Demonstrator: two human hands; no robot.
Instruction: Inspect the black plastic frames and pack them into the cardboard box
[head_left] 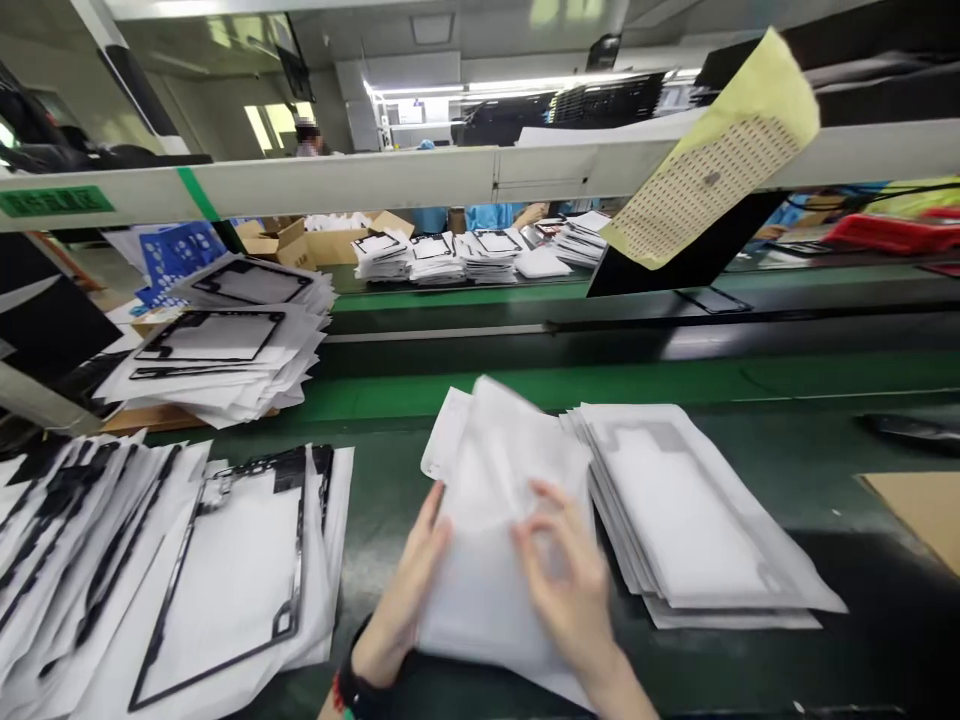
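A translucent white sleeve (480, 590), partly blurred by motion, lies in front of me with its upper part creased. A white card-like piece (444, 432) with rounded corners sticks out behind its upper left. My left hand (409, 575) grips the sleeve's left edge, thumb on top. Above the sleeve's right half, my right hand (566, 575) has thumb and index finger drawn together on its surface. To the right is a stack of similar white sleeves (675, 510), the top one showing a frame shape through it. On the left, a thin black frame (296, 560) rests on white sheets.
Many white sheets with black frames (75, 540) fan out at far left. Behind them rises another pile of sheets and frames (217, 350). A beam (420, 180) crosses ahead, with a yellow dotted sheet (712, 160) hanging from it. Cardboard (919, 510) lies at right.
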